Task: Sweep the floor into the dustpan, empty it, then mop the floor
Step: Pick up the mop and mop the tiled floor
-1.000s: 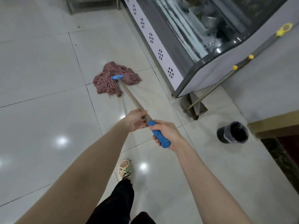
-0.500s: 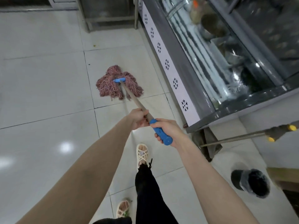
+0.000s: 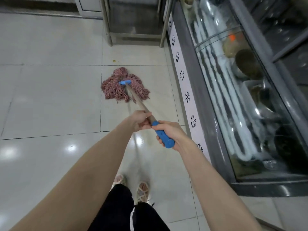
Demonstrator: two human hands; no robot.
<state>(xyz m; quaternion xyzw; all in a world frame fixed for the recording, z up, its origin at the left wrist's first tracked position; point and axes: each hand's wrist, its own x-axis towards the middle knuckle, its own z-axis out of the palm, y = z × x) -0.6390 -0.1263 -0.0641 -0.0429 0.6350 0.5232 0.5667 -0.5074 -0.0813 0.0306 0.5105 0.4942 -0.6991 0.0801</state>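
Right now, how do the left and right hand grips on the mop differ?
The left hand grips the bare wooden shaft; the right hand wraps the blue end grip. The left hand sits further down the handle, nearer the mop head; the right hand is at the very top. Both hands are closed around the same handle, nearly touching.

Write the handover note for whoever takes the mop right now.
Left hand: shut on the mop handle, forward on the shaft.
Right hand: shut on the blue grip at its end.
Mop head: flat on the tiled floor, just left of the glass display counter.
Done: mopping is under way; no dustpan or broom in view.
Left: a yellow speck lies just ahead; mop on toward the metal cabinet.
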